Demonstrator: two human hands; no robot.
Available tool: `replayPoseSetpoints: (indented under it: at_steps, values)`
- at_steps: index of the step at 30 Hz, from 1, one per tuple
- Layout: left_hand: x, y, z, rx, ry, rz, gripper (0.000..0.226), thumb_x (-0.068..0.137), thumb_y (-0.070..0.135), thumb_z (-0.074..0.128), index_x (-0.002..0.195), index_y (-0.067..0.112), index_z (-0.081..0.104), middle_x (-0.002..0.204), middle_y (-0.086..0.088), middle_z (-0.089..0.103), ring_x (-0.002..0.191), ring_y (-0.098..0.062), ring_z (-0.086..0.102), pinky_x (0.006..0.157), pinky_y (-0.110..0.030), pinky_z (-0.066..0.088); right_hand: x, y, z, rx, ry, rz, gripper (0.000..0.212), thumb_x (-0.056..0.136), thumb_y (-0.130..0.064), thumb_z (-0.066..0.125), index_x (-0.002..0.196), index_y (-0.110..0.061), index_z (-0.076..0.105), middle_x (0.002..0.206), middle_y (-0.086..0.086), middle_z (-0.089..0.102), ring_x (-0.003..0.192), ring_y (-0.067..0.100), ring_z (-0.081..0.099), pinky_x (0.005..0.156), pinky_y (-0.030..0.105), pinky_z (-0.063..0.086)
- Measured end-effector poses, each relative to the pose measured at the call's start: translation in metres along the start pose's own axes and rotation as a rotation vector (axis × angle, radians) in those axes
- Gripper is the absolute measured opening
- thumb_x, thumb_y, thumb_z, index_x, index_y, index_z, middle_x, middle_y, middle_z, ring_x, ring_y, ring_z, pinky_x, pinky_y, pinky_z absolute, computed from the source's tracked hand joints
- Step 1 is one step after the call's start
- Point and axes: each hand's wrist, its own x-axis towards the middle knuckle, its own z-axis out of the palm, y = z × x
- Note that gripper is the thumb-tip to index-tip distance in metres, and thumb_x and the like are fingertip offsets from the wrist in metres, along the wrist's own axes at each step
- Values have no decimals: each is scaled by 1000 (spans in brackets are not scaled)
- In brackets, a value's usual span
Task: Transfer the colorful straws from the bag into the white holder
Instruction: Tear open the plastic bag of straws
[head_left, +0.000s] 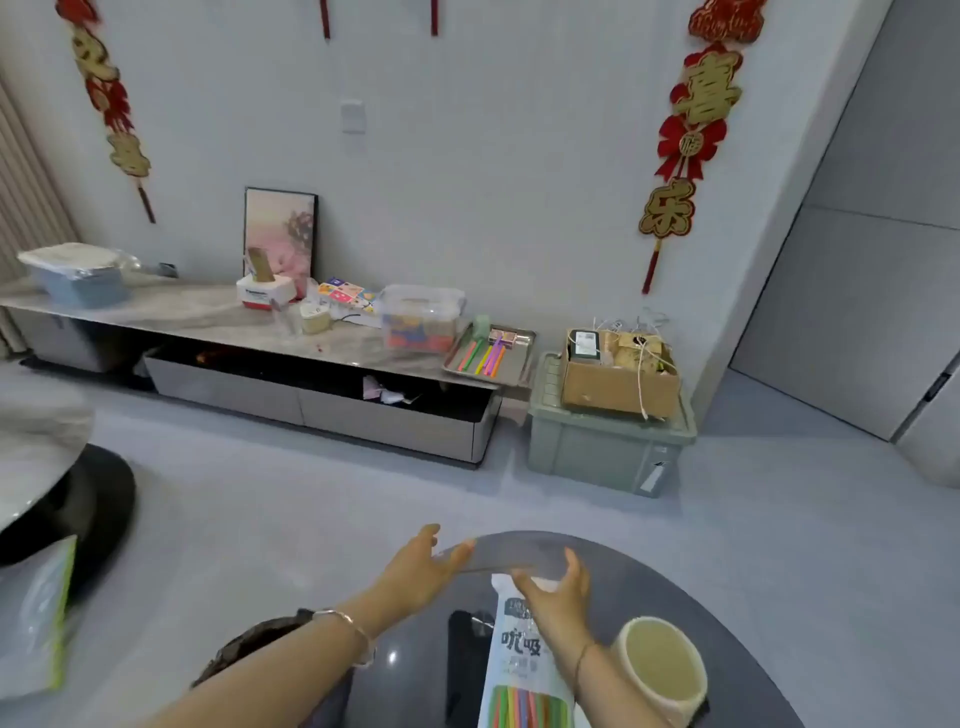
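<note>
Bag (519, 649) top gripped by right hand (558, 592); left hand (415, 569) fingers loose, empty. Brace bag with left, open top facing holder (653, 620).

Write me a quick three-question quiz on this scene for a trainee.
1. True or false: the white holder already holds straws.
2. Which hand grips the straw bag's top end? A: left hand. B: right hand.
3. Fill in: on the dark table, the holder stands to the bag's ___ side.
Key: 1 false; 2 B; 3 right.
</note>
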Motion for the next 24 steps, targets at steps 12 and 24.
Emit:
replayPoseSetpoints:
  at_steps: [12,24]
  values:
    - [62,-64,98,-363,-189,-78,76,87,69,23,137,14,36,117,0,63,90,-15,67,65,-24,56,23,92,50,-54,127,-247,72,89,-29,59,146,-14,18,156,7,15,144,23,15,117,41,20]
    - [13,-60,102,-530,-155,11,37,96,39,42,106,11,64,90,-4,71,78,-14,67,62,-20,54,-24,84,38,215,-42,-177,45,99,-31,35,142,-16,30,142,5,40,109,13,50,80,17,41]
